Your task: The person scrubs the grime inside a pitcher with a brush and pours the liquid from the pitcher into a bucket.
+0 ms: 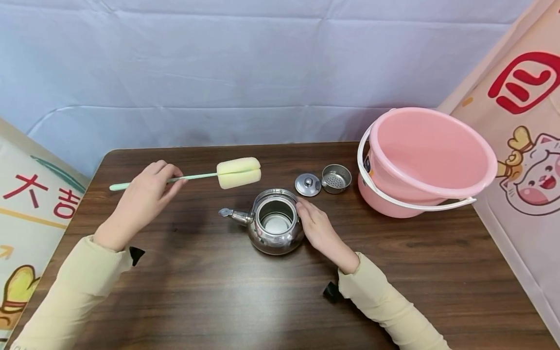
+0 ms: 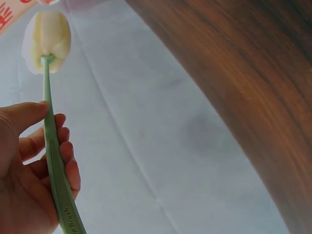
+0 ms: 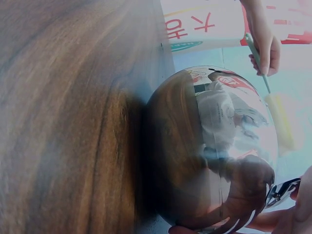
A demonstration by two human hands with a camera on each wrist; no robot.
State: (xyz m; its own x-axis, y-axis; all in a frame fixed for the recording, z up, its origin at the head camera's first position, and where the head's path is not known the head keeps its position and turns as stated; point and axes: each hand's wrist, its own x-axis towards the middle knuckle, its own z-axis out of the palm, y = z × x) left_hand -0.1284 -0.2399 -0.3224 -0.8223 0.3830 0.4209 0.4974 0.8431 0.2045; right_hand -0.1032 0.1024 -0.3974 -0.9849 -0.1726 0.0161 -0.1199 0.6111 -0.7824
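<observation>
My left hand (image 1: 146, 189) grips the pale green handle of a sponge cup brush (image 1: 238, 172), holding it level above the table's left side. Its yellow sponge head points right, near the teapot's spout and apart from it; in the left wrist view the thumb presses along the handle (image 2: 54, 146). A shiny steel teapot (image 1: 275, 240) stands upright and lidless, spout to the left. On its right side my right hand (image 1: 321, 228) holds the body by the rim; the right wrist view shows fingers round the curved wall (image 3: 209, 141). Behind the teapot lie its knobbed lid (image 1: 308, 185) and a perforated strainer (image 1: 336, 178).
A pink bucket (image 1: 407, 201) with a white handle stands at the back right, tilted in view, with a second rim-less pink base below. The brown wooden table (image 1: 210, 301) meets a pale cloth backdrop (image 1: 218, 73). Printed panels flank both sides.
</observation>
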